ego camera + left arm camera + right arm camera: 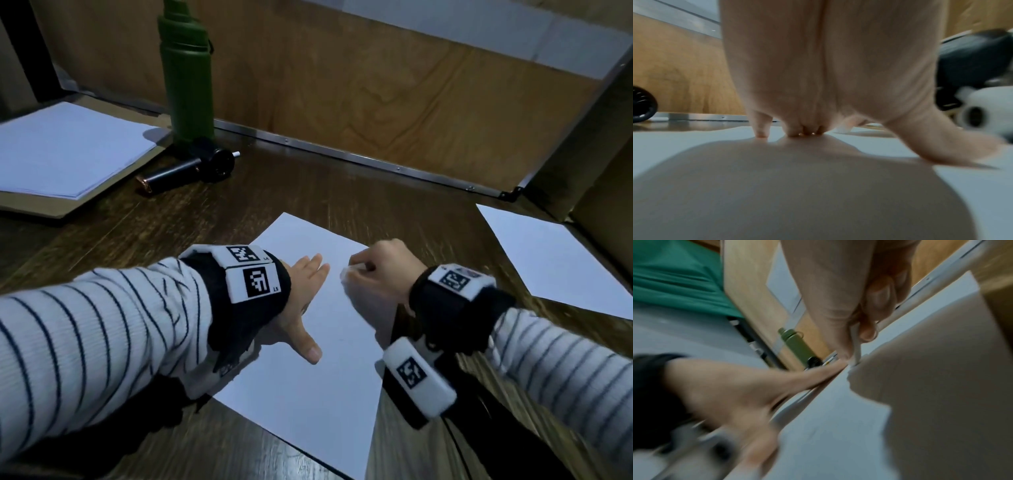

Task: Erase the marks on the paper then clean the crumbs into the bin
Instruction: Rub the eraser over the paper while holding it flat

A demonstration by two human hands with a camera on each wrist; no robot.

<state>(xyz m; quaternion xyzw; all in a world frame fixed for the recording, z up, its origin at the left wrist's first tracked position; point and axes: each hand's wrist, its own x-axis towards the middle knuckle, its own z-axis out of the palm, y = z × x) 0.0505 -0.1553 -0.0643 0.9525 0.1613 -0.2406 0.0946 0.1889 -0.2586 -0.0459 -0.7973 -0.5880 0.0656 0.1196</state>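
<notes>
A white sheet of paper [308, 387] lies askew on the dark wooden table [308, 185]. My left hand [298, 301] presses flat on the sheet's left part, fingers straight and thumb spread. My right hand [363, 270] is curled over the sheet's far right edge and pinches a small white eraser [346, 274], which is blurred with motion. In the right wrist view the eraser [856, 352] touches the paper [838, 426] just beyond the left hand's fingertips [834, 368]. The left wrist view shows the left hand's palm [818, 73] over the sheet [674, 146]. Any marks are too faint to make out.
A green bottle [186, 75] stands at the back left, with a black cylinder [191, 168] lying at its foot. A stack of white paper [68, 150] sits on a board at far left. Another sheet [555, 260] lies at right. Wooden partitions [376, 96] close off the back and right.
</notes>
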